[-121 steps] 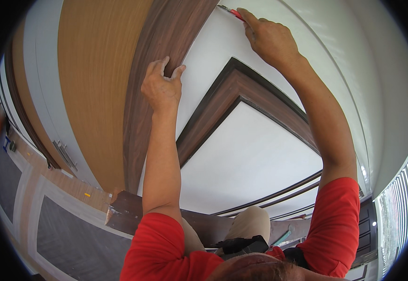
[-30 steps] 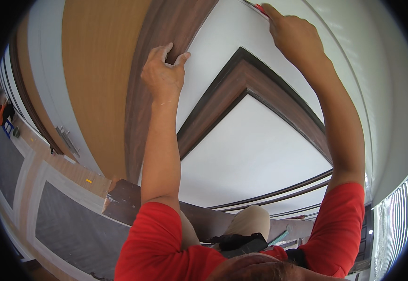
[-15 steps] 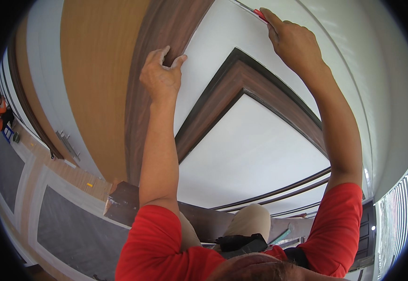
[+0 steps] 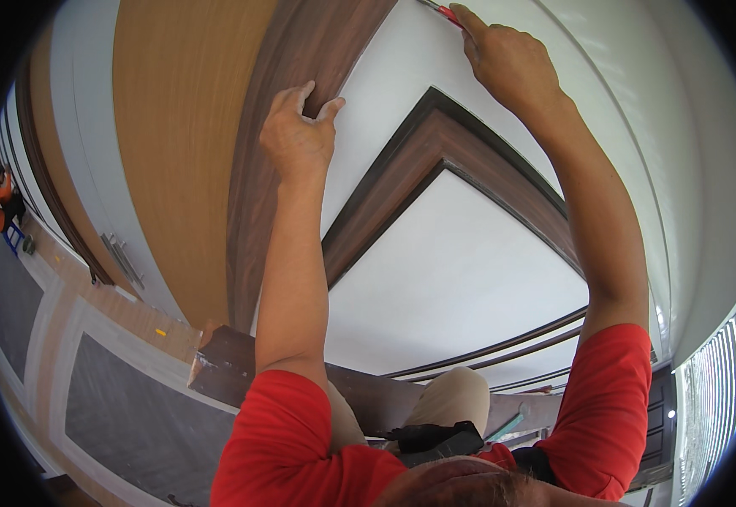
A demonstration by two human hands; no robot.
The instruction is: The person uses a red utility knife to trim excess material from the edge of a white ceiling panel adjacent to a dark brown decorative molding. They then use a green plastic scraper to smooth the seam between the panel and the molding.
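1. Head view: the red-handled tool (image 4: 449, 14) is held by the right hand (image 4: 513, 69) near the top of the picture, over the white panel (image 4: 385, 89), with its narrow front part running to the upper edge
2. The right fingers are curled round the handle, the forefinger being laid forward along it
3. The dark wood-grain board (image 4: 325, 42), left of the panel, seems to be touched near its right edge by the left hand (image 4: 298, 139); thumb and forefinger are spread in a wide curve, board showing between them, and whether the edge is pinched cannot be told
4. The tool is judged light and stiff, its thin end perhaps sharp; it is best gripped by the handle, back from the tip
5. The board is judged stiff, its smooth face possibly slippery under whitened fingertips; it is best steadied along its edge
6. The mitred frame (image 4: 448, 135) is seen below, held by neither hand
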